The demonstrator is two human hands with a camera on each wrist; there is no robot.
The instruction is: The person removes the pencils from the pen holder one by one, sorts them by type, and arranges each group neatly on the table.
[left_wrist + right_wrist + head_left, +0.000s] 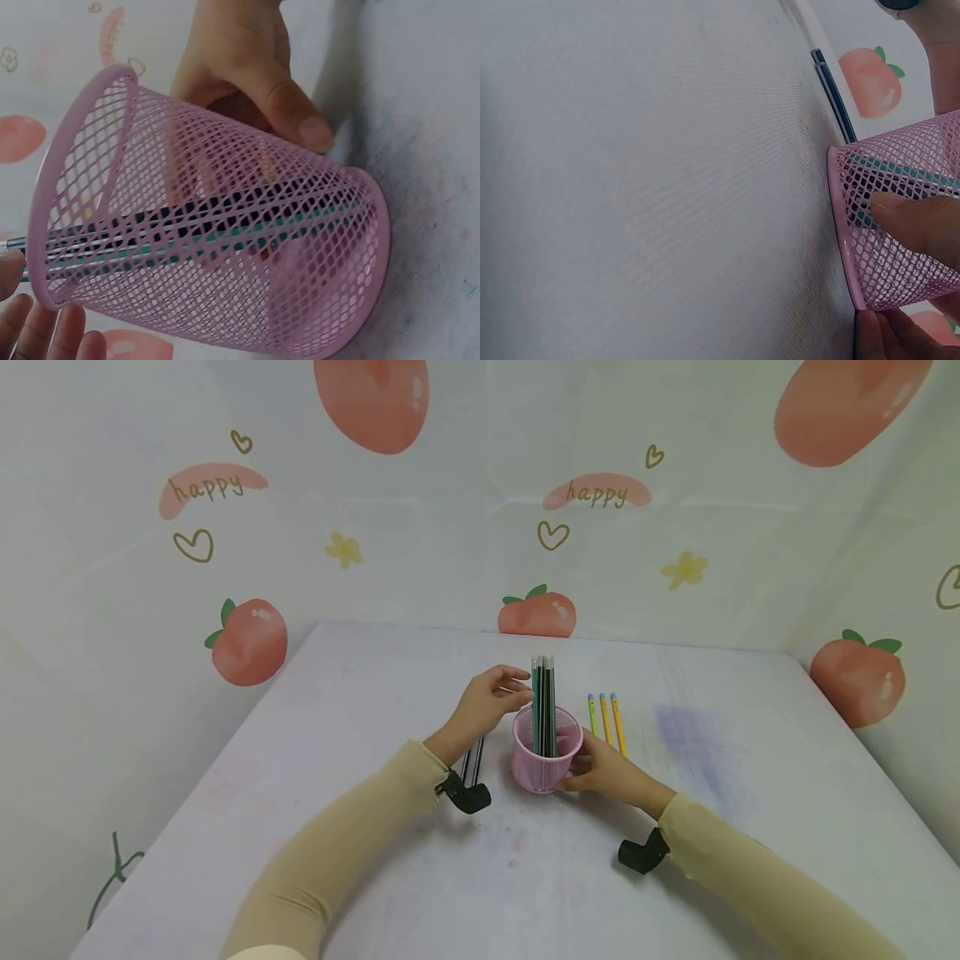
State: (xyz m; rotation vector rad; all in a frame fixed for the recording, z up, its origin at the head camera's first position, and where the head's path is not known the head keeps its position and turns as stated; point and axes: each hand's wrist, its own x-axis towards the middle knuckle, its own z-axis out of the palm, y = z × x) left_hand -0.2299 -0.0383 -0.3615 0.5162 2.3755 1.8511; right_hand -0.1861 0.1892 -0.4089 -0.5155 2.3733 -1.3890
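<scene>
A pink mesh pencil cup (538, 777) stands upright on the table, with several dark and green pencils (543, 693) rising out of it. The right hand (613, 774) grips the cup low on its right side; its thumb (915, 221) presses on the mesh in the right wrist view. At the pencils' upper ends is the left hand (483, 702), fingers relaxed and apart, thumb right beside the pencils. In the left wrist view the left fingers (41, 330) show just past the cup's rim (45, 172), not curled round anything.
Two dark pencils (477, 762) lie on the table (525, 893) left of the cup, partly under the left wrist. To the right lie three pencils (606, 718), one green and two yellow, partly behind the right hand. A fruit-print backdrop (450, 568) borders the table.
</scene>
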